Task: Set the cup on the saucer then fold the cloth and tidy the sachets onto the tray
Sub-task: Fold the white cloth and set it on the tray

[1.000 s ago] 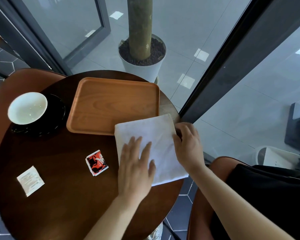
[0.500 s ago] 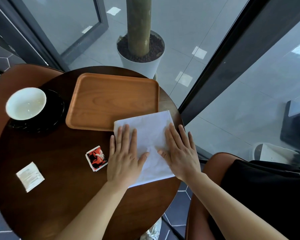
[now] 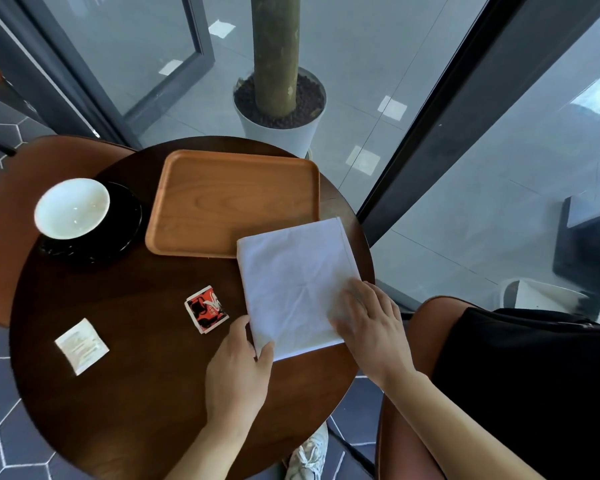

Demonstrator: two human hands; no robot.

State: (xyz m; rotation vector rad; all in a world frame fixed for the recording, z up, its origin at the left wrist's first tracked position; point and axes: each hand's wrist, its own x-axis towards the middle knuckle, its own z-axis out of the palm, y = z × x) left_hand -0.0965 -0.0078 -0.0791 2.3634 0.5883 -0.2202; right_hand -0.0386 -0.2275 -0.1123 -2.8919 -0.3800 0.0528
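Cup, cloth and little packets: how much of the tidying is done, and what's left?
Done: the white cup sits on the black saucer. In hand: the cloth is folded into a rectangle, one corner over the tray; the left hand pinches its near corner and the right hand presses flat on it. Left: the red sachet and the white sachet lie on the table, not on the tray.

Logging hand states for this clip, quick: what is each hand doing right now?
Left hand: pinches the near corner of the cloth.
Right hand: open, flat on the cloth.
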